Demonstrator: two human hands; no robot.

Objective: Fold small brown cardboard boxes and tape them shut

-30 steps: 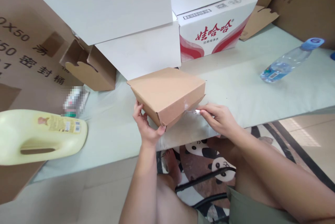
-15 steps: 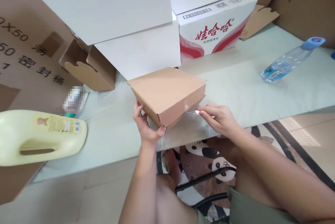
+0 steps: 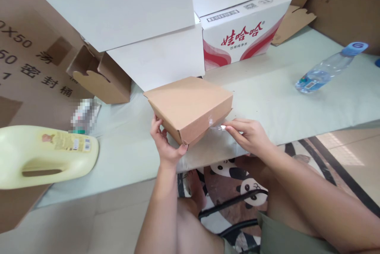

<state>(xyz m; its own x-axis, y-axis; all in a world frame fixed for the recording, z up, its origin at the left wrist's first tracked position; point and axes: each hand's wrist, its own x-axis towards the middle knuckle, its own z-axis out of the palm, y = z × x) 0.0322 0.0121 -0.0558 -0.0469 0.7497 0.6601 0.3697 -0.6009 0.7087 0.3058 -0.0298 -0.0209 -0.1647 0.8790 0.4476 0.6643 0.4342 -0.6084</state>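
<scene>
A small closed brown cardboard box (image 3: pixel 190 105) rests on the pale green table (image 3: pixel 285 107) near its front edge. My left hand (image 3: pixel 164 143) grips the box's near left corner, thumb on the front face and fingers behind. At the box's right front face, my right hand (image 3: pixel 249 135) pinches a small strip of clear tape (image 3: pixel 219 126) between thumb and fingers. The tape runs from the box's side to my fingertips.
A pale yellow jug (image 3: pixel 44 155) lies at the left. An open brown box (image 3: pixel 97 76) and large white boxes (image 3: pixel 157 56) stand behind, beside a red-and-white printed carton (image 3: pixel 240 32). A water bottle (image 3: pixel 329 68) lies at the right. My legs and a panda-print mat (image 3: pixel 237 179) show below.
</scene>
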